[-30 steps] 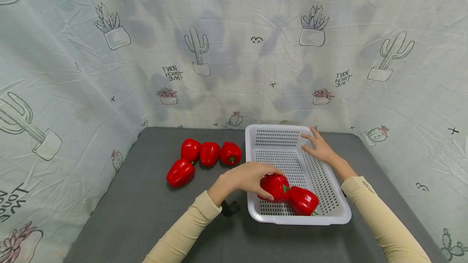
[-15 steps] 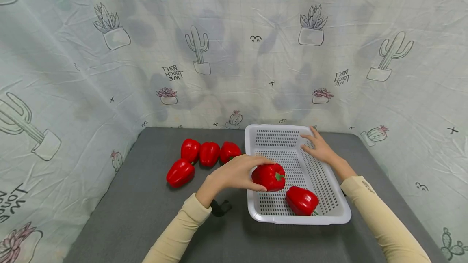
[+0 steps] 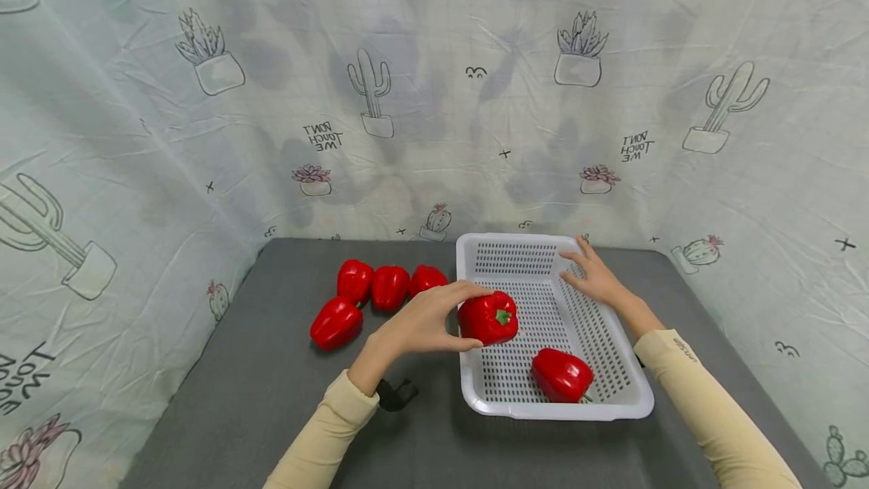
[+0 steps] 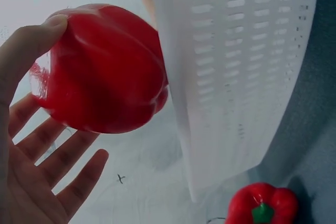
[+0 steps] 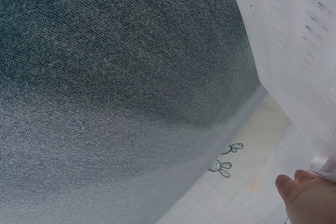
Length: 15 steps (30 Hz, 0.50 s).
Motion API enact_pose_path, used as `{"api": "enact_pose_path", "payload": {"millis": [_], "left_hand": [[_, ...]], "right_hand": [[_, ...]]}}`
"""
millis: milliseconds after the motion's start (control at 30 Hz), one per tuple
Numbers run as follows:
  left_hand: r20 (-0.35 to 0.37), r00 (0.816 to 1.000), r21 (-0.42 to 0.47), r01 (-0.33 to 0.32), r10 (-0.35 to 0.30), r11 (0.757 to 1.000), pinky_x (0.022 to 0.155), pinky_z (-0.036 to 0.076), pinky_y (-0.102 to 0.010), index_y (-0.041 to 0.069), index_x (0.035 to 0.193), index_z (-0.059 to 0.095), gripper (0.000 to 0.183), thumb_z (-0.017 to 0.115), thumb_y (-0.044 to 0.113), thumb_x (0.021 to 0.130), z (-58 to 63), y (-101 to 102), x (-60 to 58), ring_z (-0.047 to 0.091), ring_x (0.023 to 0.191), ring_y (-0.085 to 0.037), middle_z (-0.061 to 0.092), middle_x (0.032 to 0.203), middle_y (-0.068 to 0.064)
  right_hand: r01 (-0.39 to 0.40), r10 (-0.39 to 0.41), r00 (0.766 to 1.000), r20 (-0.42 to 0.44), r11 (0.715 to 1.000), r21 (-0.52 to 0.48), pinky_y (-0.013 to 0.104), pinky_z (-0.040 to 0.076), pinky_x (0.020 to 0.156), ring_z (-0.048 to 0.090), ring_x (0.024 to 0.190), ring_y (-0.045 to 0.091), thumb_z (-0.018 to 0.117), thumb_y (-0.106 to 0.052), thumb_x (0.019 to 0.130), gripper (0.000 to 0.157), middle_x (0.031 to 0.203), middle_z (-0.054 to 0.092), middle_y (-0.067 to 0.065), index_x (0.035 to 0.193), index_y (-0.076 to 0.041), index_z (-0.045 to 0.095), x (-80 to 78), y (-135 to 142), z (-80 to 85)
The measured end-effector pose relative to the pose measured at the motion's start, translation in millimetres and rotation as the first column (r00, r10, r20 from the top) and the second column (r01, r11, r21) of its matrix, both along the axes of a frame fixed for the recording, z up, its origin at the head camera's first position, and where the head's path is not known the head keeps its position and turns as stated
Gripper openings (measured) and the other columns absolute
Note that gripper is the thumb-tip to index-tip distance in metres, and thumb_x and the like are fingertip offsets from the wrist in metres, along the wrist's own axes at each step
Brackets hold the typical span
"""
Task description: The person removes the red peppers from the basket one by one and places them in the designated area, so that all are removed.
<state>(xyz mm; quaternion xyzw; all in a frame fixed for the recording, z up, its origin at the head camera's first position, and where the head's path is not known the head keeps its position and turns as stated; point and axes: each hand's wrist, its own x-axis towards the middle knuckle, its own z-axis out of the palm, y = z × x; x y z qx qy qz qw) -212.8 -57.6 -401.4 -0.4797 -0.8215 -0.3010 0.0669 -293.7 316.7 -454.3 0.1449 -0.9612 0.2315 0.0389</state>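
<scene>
A red bell pepper (image 3: 487,318) with a green stem is in my left hand (image 3: 434,319), thumb on one side and fingers on the other. I hold it over the left rim of a white perforated plastic basket (image 3: 557,410). In the left wrist view the held pepper (image 4: 105,72) overlaps the edge of the basket wall (image 4: 231,87). Another red pepper (image 3: 562,375) lies inside at the near end. My right hand (image 3: 594,275) grips the basket's right rim toward the far corner, with fingertips on both sides of it; the right wrist view shows fingertips (image 5: 294,182) outside the wall.
Several more red peppers stand left of the basket on the grey table (image 3: 237,398): one at the front (image 3: 336,323), others in a row behind (image 3: 390,289). One is partly hidden by my left hand. A patterned curtain (image 3: 434,96) closes off the back and sides.
My left hand has lifted the pepper from beside the other one in the basket and moved it left and away from me, to the left rim. The right hand has stayed in place.
</scene>
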Motion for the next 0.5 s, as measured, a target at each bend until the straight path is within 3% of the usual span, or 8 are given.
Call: {"api": "enact_pose_path", "payload": {"millis": [367,500], "left_hand": [[-0.09,0.993,0.083,-0.073,0.08,0.994,0.088,0.05,-0.028,0.025,0.137,0.042,0.075,0.076,0.041,0.072,-8.0,-18.3,0.6,0.05,0.113,-0.007,0.051,0.132,0.008],[-0.085,0.99,0.109,-0.099,0.109,0.989,0.087,0.051,-0.028,0.024,0.137,0.043,0.077,0.078,0.038,0.07,-12.3,-26.5,0.4,0.05,0.113,-0.008,0.05,0.132,0.007]], "right_hand": [[-0.004,0.004,1.0,0.0,1.0,0.007,0.069,0.017,0.102,0.009,0.135,0.051,0.054,-0.028,0.093,0.051,0.152,0.0,0.026,0.134,0.001,0.043,0.7,-0.8,-0.1],[0.002,-0.002,1.0,0.009,1.0,0.005,0.069,0.017,0.101,0.008,0.135,0.052,0.054,-0.028,0.093,0.052,0.152,-0.001,0.026,0.135,0.001,0.042,0.1,-0.9,0.7]]}}
